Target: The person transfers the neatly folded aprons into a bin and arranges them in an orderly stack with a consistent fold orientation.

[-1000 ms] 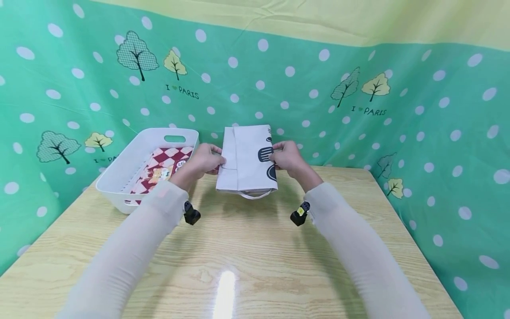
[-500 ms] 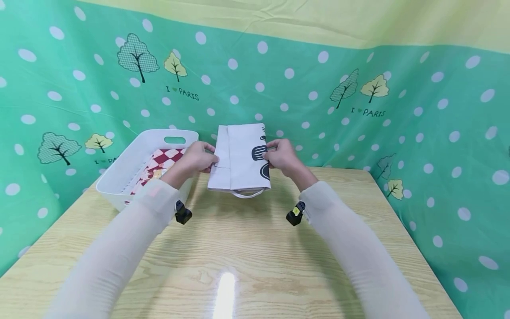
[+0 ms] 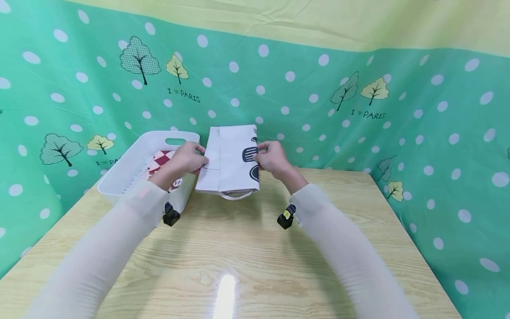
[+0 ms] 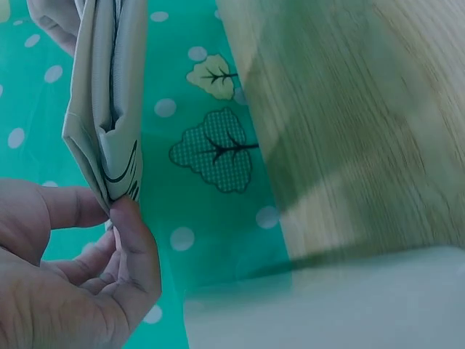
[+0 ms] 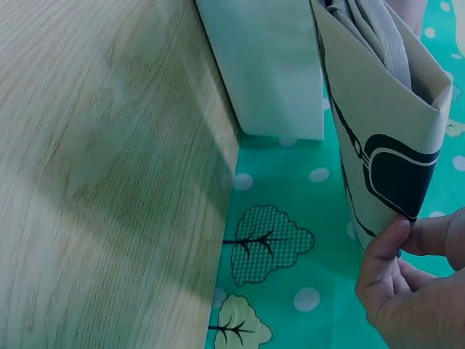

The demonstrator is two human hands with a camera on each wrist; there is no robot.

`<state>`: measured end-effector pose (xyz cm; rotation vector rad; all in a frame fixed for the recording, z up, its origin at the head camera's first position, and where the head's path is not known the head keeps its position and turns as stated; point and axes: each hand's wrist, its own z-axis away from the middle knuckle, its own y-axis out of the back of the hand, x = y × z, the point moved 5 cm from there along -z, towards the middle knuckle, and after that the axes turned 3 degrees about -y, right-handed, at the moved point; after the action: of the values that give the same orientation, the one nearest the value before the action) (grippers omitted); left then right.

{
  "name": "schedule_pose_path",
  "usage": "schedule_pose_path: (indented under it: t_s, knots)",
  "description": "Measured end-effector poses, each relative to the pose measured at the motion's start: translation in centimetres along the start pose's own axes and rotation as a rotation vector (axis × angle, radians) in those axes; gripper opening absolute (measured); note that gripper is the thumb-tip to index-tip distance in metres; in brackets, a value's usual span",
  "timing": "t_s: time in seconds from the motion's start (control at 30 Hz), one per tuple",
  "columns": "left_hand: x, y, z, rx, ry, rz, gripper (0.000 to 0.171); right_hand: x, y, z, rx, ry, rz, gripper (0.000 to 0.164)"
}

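Observation:
A white folded apron (image 3: pixel 235 155) with black kitchen-utensil prints and a narrow strap looping from its near edge is held up above the table. My left hand (image 3: pixel 186 158) pinches its left edge between thumb and fingers, overlapping the basket's right side in the head view. On the opposite edge, my right hand (image 3: pixel 272 158) grips the cloth beside the spatula print. Several layers show along the fold of the apron (image 4: pixel 120 94) in the left wrist view. In the right wrist view, thumb and finger of the right hand (image 5: pixel 414 280) pinch a lower corner.
On the table's back left stands a white plastic basket (image 3: pixel 106 189) with a handle slot. Inside it lies a red-and-white checked cloth (image 3: pixel 159 160), partly hidden by my left arm. A green dotted curtain (image 3: pixel 303 97) hangs behind the wooden table (image 3: pixel 326 248).
Both hands have moved left with the apron, from beside the basket to close against its right side. The left hand and forearm now cover more of the basket and checked cloth.

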<state>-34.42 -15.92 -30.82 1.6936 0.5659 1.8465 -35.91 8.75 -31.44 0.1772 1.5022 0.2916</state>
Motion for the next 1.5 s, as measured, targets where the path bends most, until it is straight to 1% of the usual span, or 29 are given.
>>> schedule_pose_path:
  t_s: [0.17,0.37,0.57,0.73,0.97,1.07,1.23,1.37,1.5]
  knots:
    - [-0.4,0.7,0.3,-0.006,0.000,-0.012,0.043,-0.4,-0.8,0.1,0.001,0.008,-0.001,0.039]
    - [-1.4,1.5,0.3,-0.009,-0.025,-0.010,0.044,-0.9,-2.0,0.2,0.004,0.016,0.024,0.039]
    - [-2.1,2.9,0.7,0.005,-0.040,-0.022,0.045,-1.5,-3.3,0.2,-0.002,0.015,0.021,0.039]
    - [-2.7,3.9,0.7,0.016,-0.038,-0.048,0.047,-2.1,-4.5,0.2,-0.003,0.027,0.046,0.038]
    - [-3.8,5.1,0.7,0.019,0.000,-0.045,0.047,-2.9,-6.2,-0.1,-0.010,0.033,0.086,0.039]
    - [-4.2,5.7,0.9,0.020,0.008,-0.051,0.048,-3.2,-6.9,-0.1,-0.015,0.031,0.083,0.040]
    - [-4.9,6.9,1.3,0.046,-0.002,-0.062,0.044,-3.9,-8.3,-0.2,-0.011,0.039,0.068,0.042]
    - [-5.7,7.7,1.3,0.066,-0.004,-0.066,0.042,-4.5,-9.4,-0.2,-0.009,0.047,0.087,0.042]
    - [-6.6,8.6,1.2,0.083,0.008,-0.078,0.042,-5.0,-10.4,-0.3,-0.004,0.057,0.106,0.042]
